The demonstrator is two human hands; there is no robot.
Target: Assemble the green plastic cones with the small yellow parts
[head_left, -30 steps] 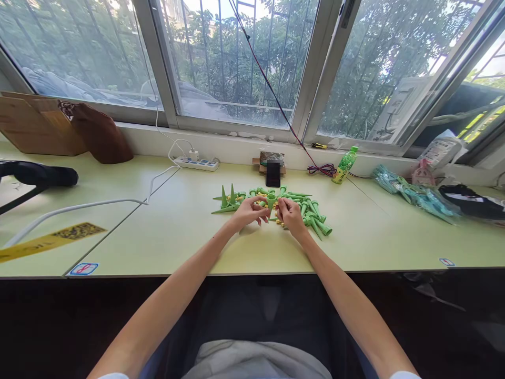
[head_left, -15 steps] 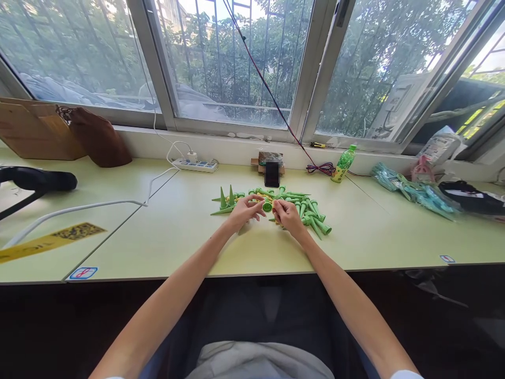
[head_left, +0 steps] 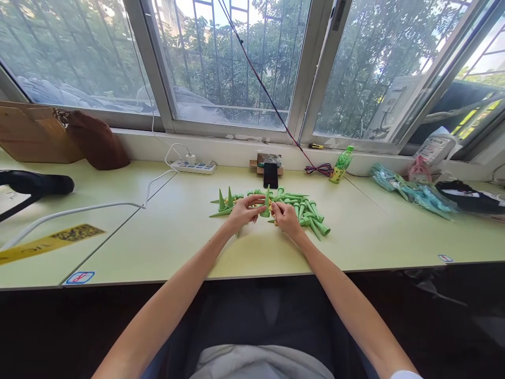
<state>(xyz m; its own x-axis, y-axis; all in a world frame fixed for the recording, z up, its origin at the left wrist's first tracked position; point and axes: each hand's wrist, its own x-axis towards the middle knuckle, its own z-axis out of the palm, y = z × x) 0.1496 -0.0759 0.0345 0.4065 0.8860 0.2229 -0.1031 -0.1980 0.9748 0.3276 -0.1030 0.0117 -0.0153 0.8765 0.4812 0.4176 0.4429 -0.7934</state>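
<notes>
My left hand (head_left: 245, 211) pinches a green plastic cone-shaped spike (head_left: 267, 202), its tip pointing up and its wide base down. Close by on the right, my right hand (head_left: 287, 218) has its fingers pressed together beside the spike's lower part; whatever sits between them is too small to make out. Similar green spikes (head_left: 302, 208) lie heaped behind and to the right of my hands, with small yellow bits partly visible among them. Beyond my left hand, two spikes (head_left: 230, 198) stand upright next to others lying flat.
Behind the heap a dark phone (head_left: 270, 175) leans against a small box (head_left: 256, 167). A green-capped bottle (head_left: 342, 165), coiled wire (head_left: 324, 169) and power strip (head_left: 196, 167) are along the sill. Blue plastic packaging (head_left: 414, 190) lies right; a white cable (head_left: 84, 209) crosses the left.
The spike in my left hand has turned from its open base facing me to standing tip up. My right hand stays close by, fingers still closed. The view has shifted slightly.
</notes>
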